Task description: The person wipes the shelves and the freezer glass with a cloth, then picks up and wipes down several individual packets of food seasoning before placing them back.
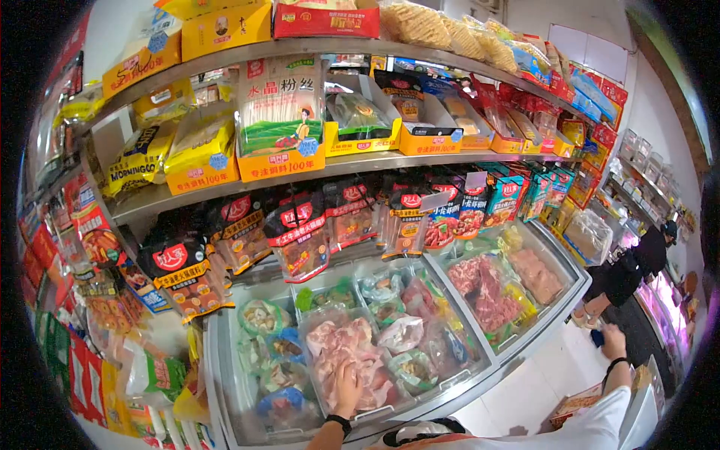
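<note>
Surface: grey-framed chest freezer (pixel 517 352) in a shop, split into bays. Pale pink meat (pixel 345 341) sits in a clear bin in the near bay, bagged goods (pixel 266 319) to its left, more bags to its right. Darker red meat (pixel 487 292) is in the next bay.

Left hand (pixel 347 390), black band at the wrist, lies over the near end of the pale meat, fingers extended. Can't tell if it grips any. Right hand (pixel 613 341) is out to the right, well apart from the meat, above the floor; fingers look curled, can't tell whether they hold anything. A dark blue patch shows just beside it, unclear what.

Room: metal shelves (pixel 337 43) above the freezer, loaded with boxes and packets; seasoning pouches (pixel 300 236) hang below the lower one. White tiled floor (pixel 536 390) at right, dark mat (pixel 652 322) past it, pink-lit case (pixel 675 300) at far right. Another person (pixel 630 266) in dark clothes bends near the mat.

Hard to read: left fingertips blend into the meat. Black surround cuts off the outer shelves. Bag contents mostly obscured by plastic. Small print illegible.
</note>
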{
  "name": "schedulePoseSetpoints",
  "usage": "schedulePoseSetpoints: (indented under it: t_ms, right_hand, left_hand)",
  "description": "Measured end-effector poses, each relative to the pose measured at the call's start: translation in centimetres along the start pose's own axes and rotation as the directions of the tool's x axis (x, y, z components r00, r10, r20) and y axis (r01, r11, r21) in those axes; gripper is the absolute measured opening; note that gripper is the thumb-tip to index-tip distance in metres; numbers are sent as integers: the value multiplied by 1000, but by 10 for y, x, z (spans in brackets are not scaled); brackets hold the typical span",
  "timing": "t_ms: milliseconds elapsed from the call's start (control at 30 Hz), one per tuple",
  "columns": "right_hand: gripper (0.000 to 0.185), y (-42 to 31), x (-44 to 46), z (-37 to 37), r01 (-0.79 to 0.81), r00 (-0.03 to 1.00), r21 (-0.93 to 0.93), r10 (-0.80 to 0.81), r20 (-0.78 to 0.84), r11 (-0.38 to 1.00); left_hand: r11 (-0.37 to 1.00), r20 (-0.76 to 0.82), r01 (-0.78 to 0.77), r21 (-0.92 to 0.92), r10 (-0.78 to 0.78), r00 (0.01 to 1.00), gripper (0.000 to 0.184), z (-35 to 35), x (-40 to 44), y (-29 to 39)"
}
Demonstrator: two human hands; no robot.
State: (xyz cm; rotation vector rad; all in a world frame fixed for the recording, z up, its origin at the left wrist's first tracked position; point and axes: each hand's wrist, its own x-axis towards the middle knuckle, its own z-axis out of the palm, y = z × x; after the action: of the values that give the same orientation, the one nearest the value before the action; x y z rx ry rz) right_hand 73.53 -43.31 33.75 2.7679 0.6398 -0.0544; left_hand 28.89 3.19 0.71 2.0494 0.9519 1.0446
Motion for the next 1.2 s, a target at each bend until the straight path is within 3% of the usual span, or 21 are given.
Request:
schedulePoseSetpoints:
  t_ms: [67,100,133,167,200,233,267,333,367,433,533,600,733,867,967,1100,1200]
  right_hand:
    - [65,20,21,-2,106,874,189,-1,-485,976]
    - [60,21,44,-4,103,698,87,-10,-716,991]
    - [62,-5,53,-41,106,667,143,36,-744,984]
    - [59,-26,68,-70,129,548,60,-21,-836,990]
    - [51,-63,71,-110,197,510,37,-70,-857,980]
    - [45,-104,66,-153,309,443,-94,-231,-866,946]
    - [39,-128,89,-174,425,273,-258,-395,-877,868]
    - [37,-211,90,-230,442,37,-551,-628,-777,708]
    - [40,-251,89,-247,451,-74,-629,-676,-733,633]
    - [44,-330,86,-270,438,-276,-743,-711,-647,507]
    - [39,-429,89,-277,384,-450,-836,-711,-540,392]
    - [38,-477,88,-277,408,-468,-813,-669,-577,416]
    - [37,-517,106,-278,521,-472,-725,-556,-685,451]
    - [45,-516,126,-277,487,-519,-777,-583,-625,399]
    - [48,-511,135,-277,472,-516,-786,-598,-614,400]
    - [38,-493,160,-274,499,-587,-776,-508,-630,386]
    - [39,-467,185,-265,545,-526,-731,-511,-679,410]
  left_hand:
    - [1000,10,-24,8,24,1000,33,2,3,-7]
    - [1000,16,-19,-21,20,1000,32,-1,3,-2]
    - [999,23,-13,-49,14,1000,32,-2,2,1]
    - [998,29,-19,-55,21,999,32,-1,2,1]
    - [999,22,-52,-17,52,998,31,-1,2,1]
    - [996,16,-85,25,85,996,31,-2,3,0]
    - [995,17,-99,23,98,995,31,-2,4,-3]
    - [995,30,-89,45,87,996,29,2,2,-7]
    - [998,50,-31,60,28,998,27,-2,1,-1]
    - [998,52,-51,31,50,997,26,5,-1,-9]
    - [999,92,-25,38,22,995,24,-2,1,1]
    - [970,85,-167,174,154,984,25,0,2,-6]
    - [978,61,-102,183,92,994,26,-3,2,1]
    - [961,26,-119,250,117,993,26,13,-2,-21]
    - [978,13,-99,185,98,995,24,10,1,-13]
    - [987,37,-69,145,64,997,21,18,-3,-25]
    - [979,55,-94,182,86,995,21,15,-2,-18]
